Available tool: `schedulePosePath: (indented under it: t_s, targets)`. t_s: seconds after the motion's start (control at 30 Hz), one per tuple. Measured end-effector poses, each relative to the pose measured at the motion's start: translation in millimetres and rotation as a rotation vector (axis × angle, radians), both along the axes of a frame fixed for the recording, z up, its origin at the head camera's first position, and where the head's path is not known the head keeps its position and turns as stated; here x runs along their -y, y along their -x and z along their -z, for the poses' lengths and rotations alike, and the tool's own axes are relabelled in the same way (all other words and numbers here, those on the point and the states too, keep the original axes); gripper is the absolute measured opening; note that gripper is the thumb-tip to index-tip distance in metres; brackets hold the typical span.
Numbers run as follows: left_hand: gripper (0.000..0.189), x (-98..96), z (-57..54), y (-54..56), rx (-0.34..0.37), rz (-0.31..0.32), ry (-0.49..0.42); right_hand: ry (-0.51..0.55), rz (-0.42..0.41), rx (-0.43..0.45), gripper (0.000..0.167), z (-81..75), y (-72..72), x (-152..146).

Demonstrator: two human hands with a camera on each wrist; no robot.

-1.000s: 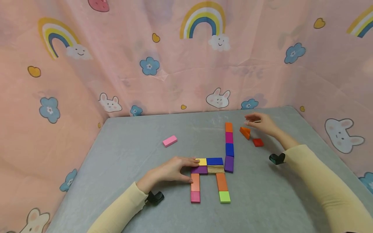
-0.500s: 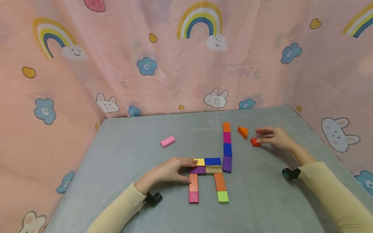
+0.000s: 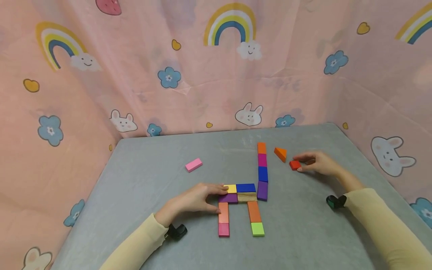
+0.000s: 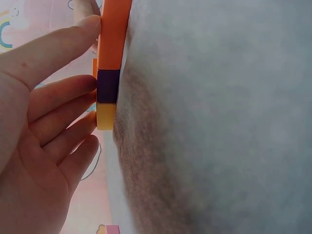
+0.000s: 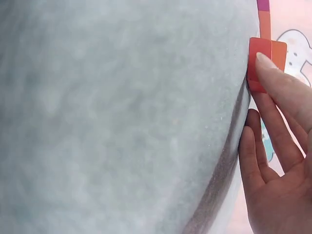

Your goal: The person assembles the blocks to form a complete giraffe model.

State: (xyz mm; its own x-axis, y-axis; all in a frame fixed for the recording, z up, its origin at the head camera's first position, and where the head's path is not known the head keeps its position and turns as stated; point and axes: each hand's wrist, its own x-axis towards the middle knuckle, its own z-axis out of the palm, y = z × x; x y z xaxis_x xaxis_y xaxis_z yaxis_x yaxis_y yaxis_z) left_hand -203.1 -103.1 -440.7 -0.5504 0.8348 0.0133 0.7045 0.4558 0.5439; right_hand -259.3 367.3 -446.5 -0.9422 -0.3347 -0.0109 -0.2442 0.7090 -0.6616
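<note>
My right hand [image 3: 318, 164] pinches a small red block [image 3: 295, 165] at the right, thumb on its near side and index finger behind; the right wrist view also shows the thumb on the red block [image 5: 258, 46]. To its left lies an orange triangular block [image 3: 281, 154]. My left hand [image 3: 195, 198] rests against the left side of a flat block figure, fingertips at the yellow block [image 3: 231, 188] and purple block [image 3: 230, 198], thumb at the peach block [image 3: 223, 212]. In the left wrist view its fingers touch the yellow block [image 4: 105, 117] with loosely extended fingers.
A column of orange, magenta, blue and violet blocks [image 3: 262, 160] runs upward from the figure's right end. Two legs of blocks point toward me, one ending in a lime green block [image 3: 258, 229]. A pink block [image 3: 194, 165] lies apart on the grey table [image 3: 152, 157].
My right hand has moved from above the orange triangular block toward me to the red block and taken hold of it. The red block has turned slightly. My left hand stays at the figure.
</note>
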Motion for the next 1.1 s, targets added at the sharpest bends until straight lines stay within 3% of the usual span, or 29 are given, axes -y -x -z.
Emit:
schedulePosePath:
  t_s: [0.3,0.6,0.9,1.1]
  targets:
    - [0.06,-0.1,-1.4,-0.5,0.017,-0.008,-0.003,-0.005,0.027,0.031,0.05,0.1,0.5,-2]
    - [0.06,0.3,1.4,0.0,-0.025,0.01,-0.005,-0.034,0.027,0.022,0.048,-7.9,0.6,-1]
    - [0.061,1.8,2.0,0.0,-0.002,-0.01,-0.007,-0.053,0.096,0.001,0.057,-41.7,25.0,3]
    - [0.061,0.8,1.5,0.1,0.001,-0.009,0.003,-0.06,0.126,0.04,0.063,-53.3,42.7,16]
